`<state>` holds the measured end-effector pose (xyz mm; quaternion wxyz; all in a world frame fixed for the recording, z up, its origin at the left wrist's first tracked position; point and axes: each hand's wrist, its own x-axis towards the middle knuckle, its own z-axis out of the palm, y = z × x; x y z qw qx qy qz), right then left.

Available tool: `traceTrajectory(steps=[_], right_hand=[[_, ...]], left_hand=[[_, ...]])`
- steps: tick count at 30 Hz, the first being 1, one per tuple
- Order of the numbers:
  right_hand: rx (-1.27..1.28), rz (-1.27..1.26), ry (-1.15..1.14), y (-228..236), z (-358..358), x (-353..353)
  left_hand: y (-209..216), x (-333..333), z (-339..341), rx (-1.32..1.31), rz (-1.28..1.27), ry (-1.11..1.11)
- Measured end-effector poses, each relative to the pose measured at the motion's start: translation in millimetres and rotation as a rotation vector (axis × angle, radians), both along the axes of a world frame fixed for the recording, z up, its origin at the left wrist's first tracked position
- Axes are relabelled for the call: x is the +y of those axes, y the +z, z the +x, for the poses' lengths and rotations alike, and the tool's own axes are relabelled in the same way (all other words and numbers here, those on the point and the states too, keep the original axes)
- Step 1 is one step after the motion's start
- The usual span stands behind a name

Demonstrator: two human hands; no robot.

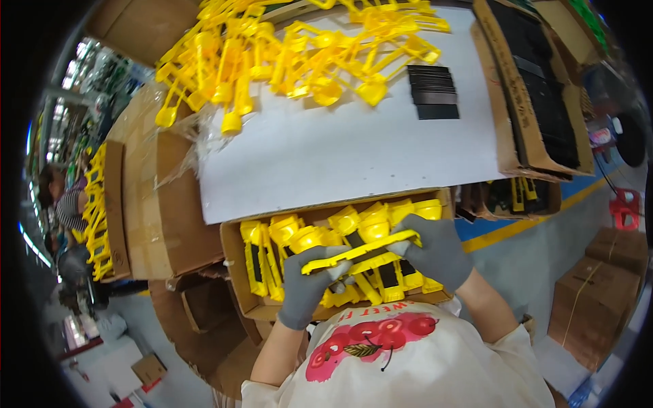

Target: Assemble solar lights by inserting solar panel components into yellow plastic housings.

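Observation:
Both my hands wear grey gloves. A long yellow plastic part is held level between them; my left hand grips its left end and my right hand its right end, fingers closed on it. Just below it lies an open cardboard box, close against my body. Several yellow parts with cup-like ends fill that box, some with black strips along them. My hands and the held part hide some of these.
On the white table lie a heap of yellow parts and a row of black strips. A carton of black pieces stands at right. Large cartons are at left, where a person sits. Brown boxes stand right.

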<state>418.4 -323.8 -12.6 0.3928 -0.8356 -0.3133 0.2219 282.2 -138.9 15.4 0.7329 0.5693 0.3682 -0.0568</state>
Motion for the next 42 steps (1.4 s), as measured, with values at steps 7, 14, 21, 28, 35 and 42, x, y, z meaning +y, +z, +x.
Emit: traceTrajectory(steps=[7, 14, 21, 28, 35, 42], right_hand=[[0.061, 0.083, 0.022, -12, -32, 8], [0.365, 0.097, -0.055, -1, -13, 7], [0.249, 0.151, -0.13, -5, -2, 6], [0.167, 0.101, -0.26, -12, 35, -4], [0.173, 0.178, -0.259, -9, 57, 3], [0.121, 0.212, -0.452, -24, 115, -16]], left_hand=[[8, 14, -27, 0.034, 0.093, -0.014], [70, 154, -49, 0.266, 0.464, -0.228], [32, 195, -18, 0.581, 0.927, -0.685], [23, 163, 154, 0.043, 1.263, -0.538], [-47, 150, 306, -0.082, 1.721, -0.595], [-43, 133, 287, -0.043, 1.628, -0.796]])
